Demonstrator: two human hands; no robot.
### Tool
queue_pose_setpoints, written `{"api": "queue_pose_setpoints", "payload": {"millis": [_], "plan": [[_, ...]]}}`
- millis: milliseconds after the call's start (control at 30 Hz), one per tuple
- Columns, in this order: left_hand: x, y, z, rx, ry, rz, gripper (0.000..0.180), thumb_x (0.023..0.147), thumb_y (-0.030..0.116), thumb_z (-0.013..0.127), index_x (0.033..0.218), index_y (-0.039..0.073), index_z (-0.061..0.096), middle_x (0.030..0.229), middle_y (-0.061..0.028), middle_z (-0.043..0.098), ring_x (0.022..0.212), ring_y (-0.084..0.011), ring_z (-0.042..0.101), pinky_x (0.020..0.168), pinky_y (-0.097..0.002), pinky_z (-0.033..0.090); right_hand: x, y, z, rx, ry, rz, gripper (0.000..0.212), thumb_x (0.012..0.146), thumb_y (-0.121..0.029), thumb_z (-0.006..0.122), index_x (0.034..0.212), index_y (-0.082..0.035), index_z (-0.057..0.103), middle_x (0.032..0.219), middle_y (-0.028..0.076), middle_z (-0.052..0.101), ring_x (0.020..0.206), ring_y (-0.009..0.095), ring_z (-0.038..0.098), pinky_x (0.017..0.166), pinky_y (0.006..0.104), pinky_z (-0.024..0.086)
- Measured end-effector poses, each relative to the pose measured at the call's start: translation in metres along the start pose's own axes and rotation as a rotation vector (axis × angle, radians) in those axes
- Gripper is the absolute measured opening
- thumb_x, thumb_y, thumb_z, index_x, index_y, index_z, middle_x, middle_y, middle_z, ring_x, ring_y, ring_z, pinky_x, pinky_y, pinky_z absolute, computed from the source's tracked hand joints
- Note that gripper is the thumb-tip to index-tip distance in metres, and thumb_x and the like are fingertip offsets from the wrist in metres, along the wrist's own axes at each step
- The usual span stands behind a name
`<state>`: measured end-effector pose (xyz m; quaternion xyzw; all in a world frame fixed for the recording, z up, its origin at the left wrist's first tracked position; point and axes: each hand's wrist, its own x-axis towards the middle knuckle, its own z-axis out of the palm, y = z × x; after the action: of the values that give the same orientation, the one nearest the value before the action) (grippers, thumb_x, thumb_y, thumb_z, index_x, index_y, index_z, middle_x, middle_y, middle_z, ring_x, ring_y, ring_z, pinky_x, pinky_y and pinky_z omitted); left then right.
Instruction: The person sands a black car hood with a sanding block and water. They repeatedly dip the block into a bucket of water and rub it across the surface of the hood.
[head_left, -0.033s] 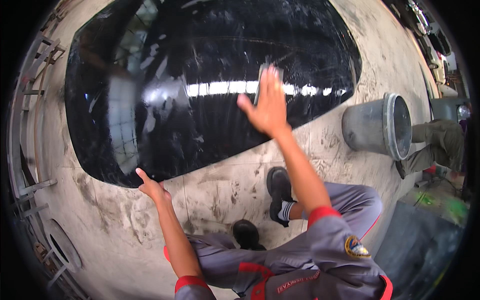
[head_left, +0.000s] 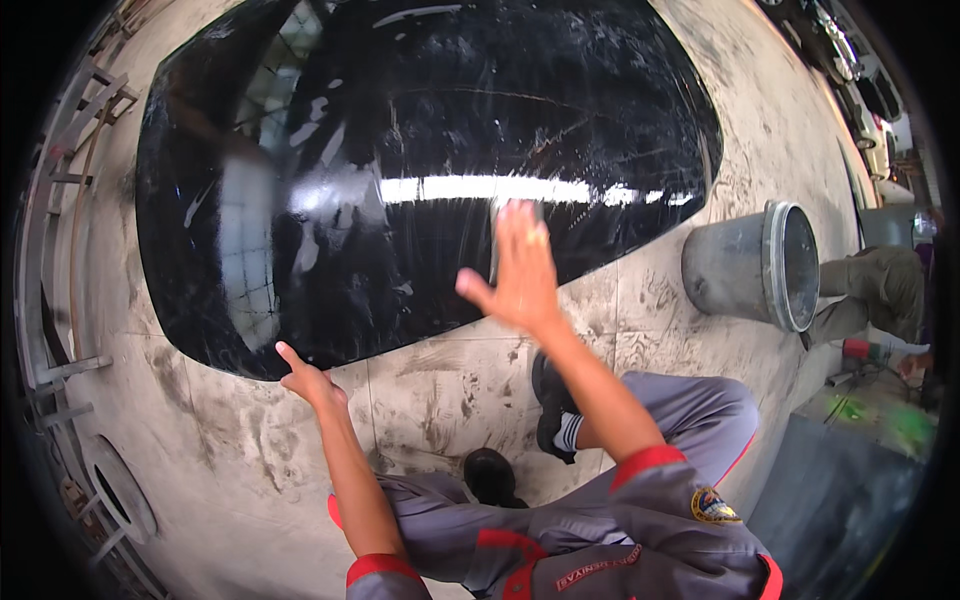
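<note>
A glossy black car hood (head_left: 420,240) with smears and whitish streaks lies before me. My left hand (head_left: 312,382) closes on its near left edge. The thumb rests on top, and the other fingers are mostly hidden at the rim. Over the near right part, my right hand (head_left: 523,268) presses down flat with its fingers stretched and thumb out. Beneath those fingers is a thin grey sheet (head_left: 497,240), almost all covered; its exact kind cannot be made out. The right hand is slightly blurred.
A grey bucket (head_left: 725,265) lies tipped on its side right of the hood. Beyond it a person's trousered leg (head_left: 875,290) shows. A metal rack (head_left: 60,240) and a tyre (head_left: 122,490) line the left. My shoes (head_left: 490,477) are on the stained floor.
My right hand has slid toward me and a little left across the hood, the grey sheet moving with it. My left hand keeps its place on the edge.
</note>
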<state>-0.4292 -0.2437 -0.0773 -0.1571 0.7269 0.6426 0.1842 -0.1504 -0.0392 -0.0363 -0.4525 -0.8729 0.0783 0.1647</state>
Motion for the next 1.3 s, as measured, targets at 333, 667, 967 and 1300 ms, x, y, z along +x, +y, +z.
{"api": "queue_pose_setpoints", "payload": {"millis": [333, 667, 967, 1300], "plan": [[-0.014, -0.004, 0.005, 0.063, -0.055, -0.036, 0.083, 0.099, 0.061, 0.060, 0.131, -0.011, 0.036, 0.131, -0.0238, 0.053, 0.112, -0.0259, 0.059, 0.097, -0.0394, 0.053, 0.090, 0.042, -0.006, -0.096, 0.101, 0.005, 0.109, 0.092, -0.075, 0.052, 0.155, 0.012, 0.031, 0.162, 0.031, 0.030, 0.154, 0.041, 0.026, 0.126, 0.0493, 0.020], [-0.009, -0.024, 0.016, 0.026, 0.051, 0.017, 0.072, 0.096, 0.060, 0.066, 0.118, -0.007, 0.046, 0.114, -0.0156, 0.061, 0.094, -0.0230, 0.064, 0.078, -0.0378, 0.057, 0.166, 0.047, -0.002, -0.038, 0.067, 0.011, 0.104, 0.093, -0.068, 0.056, 0.157, 0.009, 0.029, 0.166, 0.029, 0.025, 0.156, 0.041, 0.022, 0.126, 0.0514, 0.016], [-0.022, -0.001, 0.008, 0.088, 0.072, -0.060, 0.087, 0.100, 0.061, 0.058, 0.137, -0.012, 0.029, 0.138, -0.0265, 0.047, 0.125, -0.0289, 0.054, 0.110, -0.0408, 0.045, 0.098, -0.015, -0.002, 0.098, -0.059, -0.290, 0.106, 0.092, -0.073, 0.053, 0.156, 0.008, 0.031, 0.164, 0.028, 0.029, 0.154, 0.041, 0.026, 0.125, 0.0515, 0.021], [-0.021, 0.009, 0.012, 0.027, 0.061, -0.068, 0.095, 0.100, 0.060, 0.059, 0.147, -0.014, 0.021, 0.151, -0.0292, 0.037, 0.139, -0.0320, 0.044, 0.119, -0.0435, 0.035, -0.007, -0.073, -0.003, 0.162, -0.287, -0.429, 0.112, 0.089, -0.079, 0.048, 0.155, 0.010, 0.032, 0.164, 0.031, 0.027, 0.153, 0.042, 0.027, 0.124, 0.0533, 0.023]]}}
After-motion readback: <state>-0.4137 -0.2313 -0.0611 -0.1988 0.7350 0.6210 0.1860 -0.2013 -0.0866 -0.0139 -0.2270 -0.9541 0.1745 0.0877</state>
